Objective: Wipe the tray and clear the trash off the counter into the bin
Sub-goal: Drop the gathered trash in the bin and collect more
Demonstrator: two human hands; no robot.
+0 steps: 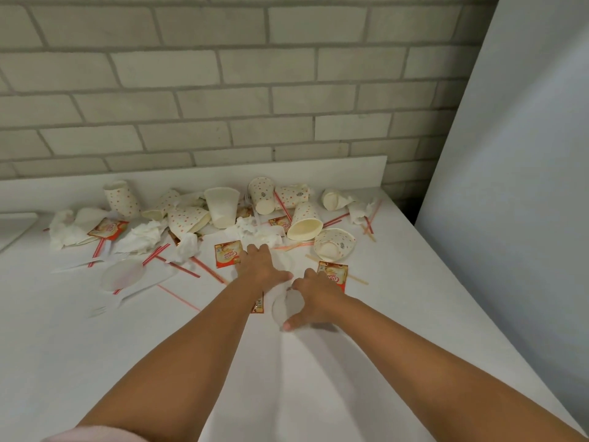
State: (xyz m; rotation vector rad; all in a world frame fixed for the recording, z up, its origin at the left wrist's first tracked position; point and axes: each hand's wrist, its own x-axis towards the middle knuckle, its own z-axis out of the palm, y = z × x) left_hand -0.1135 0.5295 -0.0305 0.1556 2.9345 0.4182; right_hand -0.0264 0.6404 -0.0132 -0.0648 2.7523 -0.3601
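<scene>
Trash lies strewn over the white counter [63, 346]: several dotted paper cups [122, 199], crumpled napkins [140, 237], red straws [178, 266], orange sachets [227, 254], clear plastic lids [122, 277] and a white fork [108, 306]. My left hand [263, 266] lies flat with fingers spread on a clear lid near a crumpled napkin [255, 232]. My right hand [314, 298] is curled around the edge of another clear plastic lid [287, 309], thumb below it, partly covering a sachet [334, 274]. No bin or cloth shows.
A grey brick wall [223, 90] runs behind the counter, with a low white backsplash [350, 170]. A pale panel [510, 186] stands at the right beyond the counter's edge. A white tray corner [12, 228] shows at the far left.
</scene>
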